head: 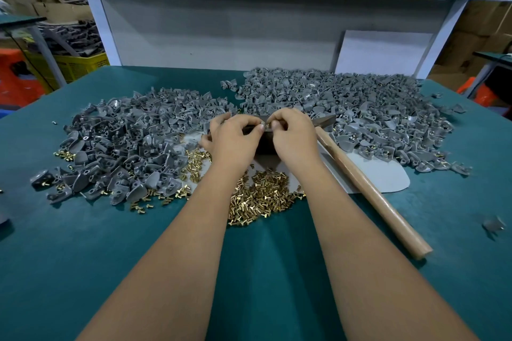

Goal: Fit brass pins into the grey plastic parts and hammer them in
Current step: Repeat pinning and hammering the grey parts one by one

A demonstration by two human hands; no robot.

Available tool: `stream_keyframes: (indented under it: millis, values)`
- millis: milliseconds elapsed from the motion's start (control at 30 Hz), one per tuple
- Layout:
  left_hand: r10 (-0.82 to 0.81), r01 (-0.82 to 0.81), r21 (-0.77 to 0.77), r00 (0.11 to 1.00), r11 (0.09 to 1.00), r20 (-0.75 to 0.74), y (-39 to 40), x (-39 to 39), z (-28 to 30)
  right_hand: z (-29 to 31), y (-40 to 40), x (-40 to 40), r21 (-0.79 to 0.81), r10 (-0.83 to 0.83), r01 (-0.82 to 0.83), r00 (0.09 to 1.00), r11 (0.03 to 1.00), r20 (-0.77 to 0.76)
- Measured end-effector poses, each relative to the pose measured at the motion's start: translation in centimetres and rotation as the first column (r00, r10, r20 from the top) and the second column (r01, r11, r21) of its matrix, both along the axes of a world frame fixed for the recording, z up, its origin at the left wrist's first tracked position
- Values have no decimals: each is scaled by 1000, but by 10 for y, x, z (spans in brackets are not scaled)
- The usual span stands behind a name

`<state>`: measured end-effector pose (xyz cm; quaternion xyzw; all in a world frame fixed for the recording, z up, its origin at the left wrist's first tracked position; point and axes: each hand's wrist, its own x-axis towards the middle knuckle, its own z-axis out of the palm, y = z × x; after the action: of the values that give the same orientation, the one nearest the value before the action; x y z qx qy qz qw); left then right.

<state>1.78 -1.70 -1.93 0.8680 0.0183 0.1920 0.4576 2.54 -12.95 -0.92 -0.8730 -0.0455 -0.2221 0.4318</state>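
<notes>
My left hand (234, 137) and my right hand (292, 137) meet at the table's middle over a dark block (266, 142). Both pinch a small grey plastic part (264, 121) between their fingertips, and a brass pin shows at the right fingertips. Loose brass pins (260, 196) lie heaped between my forearms. A pile of grey parts (124, 144) spreads to the left. A second pile (360, 113), many with pins in them, spreads to the right. A hammer with a wooden handle (368, 191) lies just right of my right hand, untouched.
A pale grey mat (388, 174) lies under the hammer and the right pile on the green table (83, 257). One stray grey part (493, 224) sits near the right edge. A white board (382, 52) leans on the back panel. A yellow crate (77, 63) stands off the table, left.
</notes>
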Motion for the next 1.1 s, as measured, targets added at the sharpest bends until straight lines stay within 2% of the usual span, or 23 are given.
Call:
stream_keyframes:
  millis: [100, 167, 233, 400, 733, 967, 1100]
  values:
    - [-13, 13, -22, 1000, 1000, -10, -1, 0, 2, 4, -8, -2, 238, 58, -43, 997, 970, -58]
    - [-13, 13, -30, 1000, 999, -12, -1, -1, 3, 6, -10, -4, 294, 58, -34, 996, 955, -74]
    - [-17, 17, -29, 1000, 999, -13, -1, -1, 3, 7, -8, -4, 275, 67, -44, 995, 960, -74]
    - [-17, 17, -20, 1000, 1000, -14, -1, 1, 2, 4, -4, 0, 86, 29, -26, 999, 996, -29]
    - [35, -35, 31, 999, 999, -1, -1, -1, 2, 3, 6, 0, 64, -87, 87, 996, 994, -6]
    - [57, -58, 28, 998, 998, 7, -4, -1, 0, 1, 6, -2, -11, -96, 97, 993, 995, 63]
    - [56, -56, 27, 998, 998, 0, -3, -1, 0, -2, 6, -3, 8, -66, 66, 996, 998, 55]
